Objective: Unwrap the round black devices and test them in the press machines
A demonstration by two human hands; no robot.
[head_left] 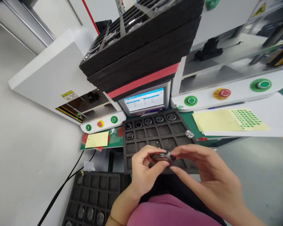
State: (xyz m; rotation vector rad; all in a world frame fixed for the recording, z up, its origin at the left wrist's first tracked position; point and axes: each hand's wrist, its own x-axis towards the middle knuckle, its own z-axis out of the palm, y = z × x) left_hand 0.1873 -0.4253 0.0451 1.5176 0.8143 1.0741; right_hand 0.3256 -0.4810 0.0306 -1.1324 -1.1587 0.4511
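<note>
A small round dark part [163,158] is held above the near edge of a black foam tray [141,142]. My left hand [147,169] grips it between thumb and curled fingers. My right hand [198,169] pinches toward its right side, with thumb and fingertips at or very close to the rim; the exact contact is partly hidden. Several round parts [148,121] sit in the tray's back row, and one more [130,135] lies in the second row at the left.
A second foam tray [96,188] with round parts is at the lower left. Stacked black trays [141,50] rise above a monitor [143,100]. Machines with buttons [191,100] stand on both sides. Yellow sheets [217,121] lie right, another [96,139] left.
</note>
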